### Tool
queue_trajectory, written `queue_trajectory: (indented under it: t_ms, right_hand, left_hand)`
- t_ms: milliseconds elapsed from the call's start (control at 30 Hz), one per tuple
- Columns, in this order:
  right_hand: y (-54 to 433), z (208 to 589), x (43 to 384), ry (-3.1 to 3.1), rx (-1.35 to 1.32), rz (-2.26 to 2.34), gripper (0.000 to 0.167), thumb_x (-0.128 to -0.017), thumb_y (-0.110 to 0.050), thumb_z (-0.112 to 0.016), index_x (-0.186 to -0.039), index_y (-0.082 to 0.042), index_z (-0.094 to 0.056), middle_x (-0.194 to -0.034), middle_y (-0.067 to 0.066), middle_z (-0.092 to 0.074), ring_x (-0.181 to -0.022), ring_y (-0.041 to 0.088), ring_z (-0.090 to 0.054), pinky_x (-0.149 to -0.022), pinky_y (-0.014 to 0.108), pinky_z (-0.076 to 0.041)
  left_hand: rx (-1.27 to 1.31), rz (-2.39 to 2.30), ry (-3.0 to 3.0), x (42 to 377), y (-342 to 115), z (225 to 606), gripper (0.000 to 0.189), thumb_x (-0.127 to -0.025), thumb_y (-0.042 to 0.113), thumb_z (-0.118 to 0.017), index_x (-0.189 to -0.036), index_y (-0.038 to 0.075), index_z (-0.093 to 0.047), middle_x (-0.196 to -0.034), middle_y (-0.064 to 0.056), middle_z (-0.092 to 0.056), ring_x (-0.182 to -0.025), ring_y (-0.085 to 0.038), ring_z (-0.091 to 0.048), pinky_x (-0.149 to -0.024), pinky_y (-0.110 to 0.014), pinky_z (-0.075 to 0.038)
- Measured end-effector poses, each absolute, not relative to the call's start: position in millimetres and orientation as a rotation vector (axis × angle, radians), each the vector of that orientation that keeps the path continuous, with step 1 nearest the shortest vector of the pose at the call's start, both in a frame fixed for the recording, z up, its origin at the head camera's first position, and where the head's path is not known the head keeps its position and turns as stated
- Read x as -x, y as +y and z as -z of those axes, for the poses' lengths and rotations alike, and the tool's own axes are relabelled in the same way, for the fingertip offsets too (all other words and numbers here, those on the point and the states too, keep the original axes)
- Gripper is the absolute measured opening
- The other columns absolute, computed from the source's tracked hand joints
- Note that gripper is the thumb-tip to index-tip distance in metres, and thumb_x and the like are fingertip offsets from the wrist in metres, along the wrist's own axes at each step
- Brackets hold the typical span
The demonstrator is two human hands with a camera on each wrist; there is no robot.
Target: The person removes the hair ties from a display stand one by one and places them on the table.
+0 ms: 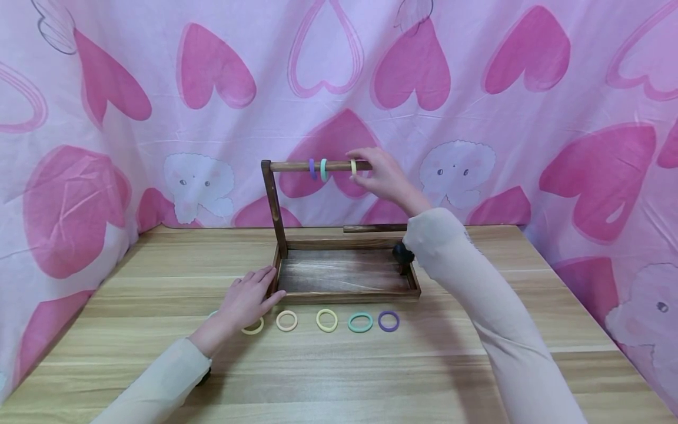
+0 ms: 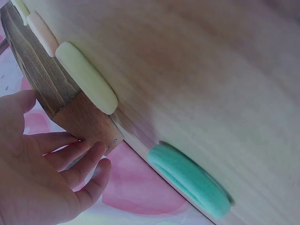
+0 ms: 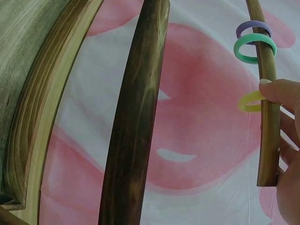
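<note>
My right hand [image 1: 384,176] is up at the wooden rod [image 1: 291,166], its thumb and fingers pinching a yellow hair tie [image 3: 244,104] that circles the rod near its free end. Further left on the same rod hang a green hair tie [image 1: 323,170] and a purple hair tie [image 1: 312,169]. A slanting wooden post [image 1: 275,206] carries the rod from the left side of a shallow wooden tray [image 1: 344,298]. Low on the left, my left hand [image 1: 249,300] rests at the tray's front left corner, fingers extended and thumb spread along the front rim.
In front of the tray lie pale yellow [image 2: 86,77], peach [image 1: 286,330], yellow [image 1: 326,330], green [image 1: 360,331] and purple hair ties [image 1: 389,330]. Another green hair tie [image 2: 190,180] is mostly hidden behind the left wrist in the head view. A second, lower rod [image 1: 371,228] extends behind the tray.
</note>
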State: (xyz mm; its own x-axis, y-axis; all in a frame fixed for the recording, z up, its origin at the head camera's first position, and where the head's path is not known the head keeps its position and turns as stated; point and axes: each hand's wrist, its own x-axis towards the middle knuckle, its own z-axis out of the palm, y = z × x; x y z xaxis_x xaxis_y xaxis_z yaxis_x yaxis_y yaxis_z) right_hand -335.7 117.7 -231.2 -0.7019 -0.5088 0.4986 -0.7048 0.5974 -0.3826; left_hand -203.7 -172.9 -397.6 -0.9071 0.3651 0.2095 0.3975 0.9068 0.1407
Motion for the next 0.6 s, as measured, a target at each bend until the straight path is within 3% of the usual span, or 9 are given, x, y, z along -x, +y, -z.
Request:
queue_trajectory:
  t_ms: [600]
  right_hand:
    - [138,236,337,-2.454,-0.941,-0.808,0.041,-0.078,-0.010,-0.065,-0.117,-0.001,-0.055,-0.110,0.010,-0.056,-0.099,0.023,-0.048,-0.087,0.034,-0.035]
  left_hand:
    - [0.586,0.274,-2.895,203,-173,398,0.060,-0.086,0.043,-0.050,-0.126,-0.002,-0.046,-0.127,-0.017,-0.044,-0.111,-0.038,-0.042,-0.082,-0.053,-0.035]
